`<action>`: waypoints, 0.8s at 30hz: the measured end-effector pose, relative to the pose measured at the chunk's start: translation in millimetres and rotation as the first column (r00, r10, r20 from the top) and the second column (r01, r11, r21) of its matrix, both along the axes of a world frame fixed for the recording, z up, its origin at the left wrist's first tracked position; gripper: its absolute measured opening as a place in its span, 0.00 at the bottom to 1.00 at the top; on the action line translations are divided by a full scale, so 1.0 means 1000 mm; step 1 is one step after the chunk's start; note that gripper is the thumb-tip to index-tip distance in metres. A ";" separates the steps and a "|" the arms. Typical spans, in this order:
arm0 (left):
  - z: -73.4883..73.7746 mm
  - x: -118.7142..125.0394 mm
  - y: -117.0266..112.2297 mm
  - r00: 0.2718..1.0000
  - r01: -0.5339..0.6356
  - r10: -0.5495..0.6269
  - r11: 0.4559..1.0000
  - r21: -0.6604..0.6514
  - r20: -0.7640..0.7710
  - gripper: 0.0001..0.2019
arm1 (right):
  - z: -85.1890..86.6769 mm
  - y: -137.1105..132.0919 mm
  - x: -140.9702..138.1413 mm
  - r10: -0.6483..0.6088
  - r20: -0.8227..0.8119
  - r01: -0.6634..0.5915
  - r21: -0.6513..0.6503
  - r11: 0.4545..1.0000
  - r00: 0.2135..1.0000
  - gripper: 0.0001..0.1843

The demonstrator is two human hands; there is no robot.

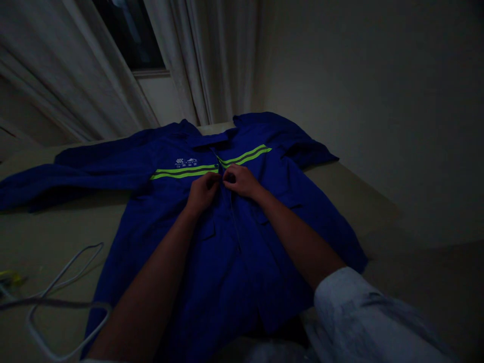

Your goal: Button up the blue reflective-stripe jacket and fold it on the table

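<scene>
A blue work jacket (pixel 264 237) with yellow-green reflective stripes across the chest lies spread front-up on a bed (pixel 49 227), sleeves stretched out to both sides. My left hand (pixel 203 190) and my right hand (pixel 239 180) meet at the jacket's front placket, just below the stripes. Both hands have their fingers curled and pinch the fabric edges at the closure. What lies between the fingertips is too small and dark to make out.
White cables (pixel 56 287) loop over the bed at the lower left, beside a small yellow object (pixel 9 276). Pale curtains (pixel 204 60) and a dark window (pixel 130 33) stand behind the bed. A plain wall (pixel 378 101) runs along the right side.
</scene>
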State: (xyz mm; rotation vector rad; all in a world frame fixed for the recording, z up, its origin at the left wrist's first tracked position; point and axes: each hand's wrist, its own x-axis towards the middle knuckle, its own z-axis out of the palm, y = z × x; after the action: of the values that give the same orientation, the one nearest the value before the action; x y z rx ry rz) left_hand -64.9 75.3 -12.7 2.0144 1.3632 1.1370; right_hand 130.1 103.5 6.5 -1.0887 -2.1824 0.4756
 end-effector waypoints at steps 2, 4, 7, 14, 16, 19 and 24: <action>0.001 0.001 -0.001 0.999 -0.030 0.031 0.999 0.028 -0.033 0.12 | -0.001 0.000 -0.001 0.011 -0.016 -0.012 -0.024 1.000 1.000 0.04; 0.001 0.001 -0.002 0.998 -0.047 0.049 0.998 0.043 -0.049 0.12 | -0.001 0.001 -0.002 0.032 -0.042 -0.034 -0.047 0.998 0.999 0.04; 0.000 0.000 -0.001 0.998 -0.054 0.056 0.997 0.052 -0.042 0.12 | -0.002 0.002 -0.002 0.046 -0.097 -0.054 -0.082 0.995 0.994 0.05; 0.000 -0.002 0.000 0.998 -0.013 0.012 1.000 0.017 0.057 0.12 | -0.003 0.005 -0.002 -0.037 -0.107 0.023 -0.130 0.991 0.994 0.07; 0.001 -0.002 0.000 0.998 -0.018 0.017 1.000 0.018 0.066 0.11 | -0.003 0.005 -0.003 -0.034 -0.079 0.026 -0.102 0.994 0.996 0.06; 0.001 -0.001 0.000 0.997 -0.034 0.034 0.999 0.004 0.067 0.11 | -0.004 0.003 -0.005 -0.034 -0.036 0.032 -0.069 0.997 0.999 0.05; -0.002 -0.002 0.001 0.989 0.003 0.000 1.000 -0.021 0.147 0.12 | -0.001 -0.004 -0.009 -0.053 0.005 0.053 -0.016 0.998 0.999 0.04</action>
State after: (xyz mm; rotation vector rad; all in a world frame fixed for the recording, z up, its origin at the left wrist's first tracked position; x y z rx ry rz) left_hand -67.1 76.4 -14.8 1.8767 1.2945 1.2388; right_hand 121.3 99.6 5.3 -1.1544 -2.1518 0.4688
